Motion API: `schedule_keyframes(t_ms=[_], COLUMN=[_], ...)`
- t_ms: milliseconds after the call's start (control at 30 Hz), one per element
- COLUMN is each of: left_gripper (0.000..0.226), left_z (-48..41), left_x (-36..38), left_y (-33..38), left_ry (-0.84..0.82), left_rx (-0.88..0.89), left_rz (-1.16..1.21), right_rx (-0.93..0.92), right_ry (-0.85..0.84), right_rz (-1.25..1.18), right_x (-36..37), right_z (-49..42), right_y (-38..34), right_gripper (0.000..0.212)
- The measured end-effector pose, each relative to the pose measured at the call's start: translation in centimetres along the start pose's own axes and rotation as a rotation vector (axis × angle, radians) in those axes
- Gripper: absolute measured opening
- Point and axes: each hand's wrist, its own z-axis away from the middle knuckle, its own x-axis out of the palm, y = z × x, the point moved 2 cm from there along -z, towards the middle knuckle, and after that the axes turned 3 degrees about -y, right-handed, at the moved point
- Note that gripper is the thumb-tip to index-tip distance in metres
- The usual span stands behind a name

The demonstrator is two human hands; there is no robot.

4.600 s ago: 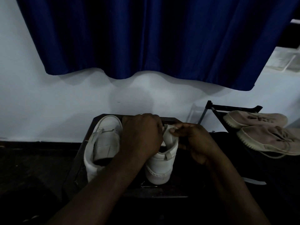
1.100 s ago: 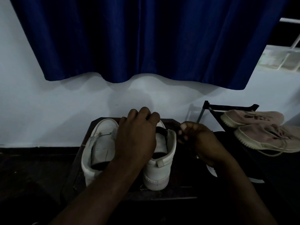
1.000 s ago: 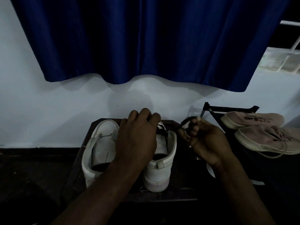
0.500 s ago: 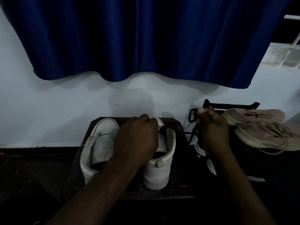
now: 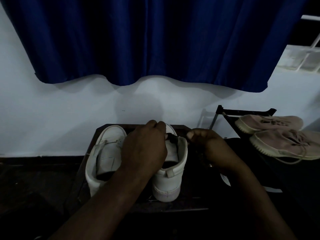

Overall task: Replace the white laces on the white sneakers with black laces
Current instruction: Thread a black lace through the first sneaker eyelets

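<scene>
Two white sneakers stand heel-toward-me on a small dark table [image 5: 190, 203]. The left sneaker [image 5: 103, 158] has no lace that I can see. My left hand [image 5: 145, 146] lies curled over the front of the right sneaker [image 5: 170, 177] and holds it. A black lace [image 5: 173, 136] runs across that shoe's upper near its eyelets. My right hand [image 5: 206, 141] pinches the lace's end just right of the shoe's side. The shoe's front is hidden under my left hand.
A dark rack [image 5: 242, 112] at right carries a pair of beige sneakers [image 5: 280, 135]. White strips [image 5: 225, 179], perhaps the removed laces, lie in the dark right of the table. A white wall and blue curtain [image 5: 155, 40] stand behind.
My right hand, which had pulled the black lace out to the right toward the rack, has come back in beside the right sneaker. My left hand has stayed on the shoe.
</scene>
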Motion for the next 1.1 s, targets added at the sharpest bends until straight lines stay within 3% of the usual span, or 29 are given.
schedule_keyframes(t_ms=[100, 167, 267, 467, 700, 1000, 1100], left_gripper=[0.009, 0.011, 0.016, 0.024, 0.019, 0.018, 0.014], left_z=[0.0, 0.1, 0.0, 0.0, 0.2, -0.9, -1.1], left_x=[-0.1, -0.1, -0.1, -0.5, -2.1, -3.1, -3.4], left_y=[0.0, 0.1, 0.2, 0.3, -0.5, -2.2, -2.3], left_ry=[-0.007, -0.015, -0.021, -0.05, -0.076, -0.33, -0.389], left_rx=[0.0, 0.012, 0.021, -0.005, -0.155, -0.471, -0.549], left_rz=[0.002, 0.006, -0.003, 0.047, 0.286, 0.72, 0.816], right_rx=[-0.042, -0.123, -0.197, -0.249, -0.445, -0.334, -0.448], right_ry=[0.075, 0.111, 0.172, 0.326, 0.36, 0.534, 0.549], right_rz=[-0.607, -0.931, -1.083, -0.562, 0.3, 0.336, 0.272], right_x=[-0.7, -1.5, -0.9, 0.5, 1.6, 1.3, 1.5], right_z=[-0.5, -0.8, -0.9, -0.8, -0.2, 0.3, 0.8], right_y=[-0.2, -0.2, -0.5, -1.1, -1.7, -1.8, -2.6], right_gripper=[0.007, 0.015, 0.024, 0.024, 0.025, 0.018, 0.014])
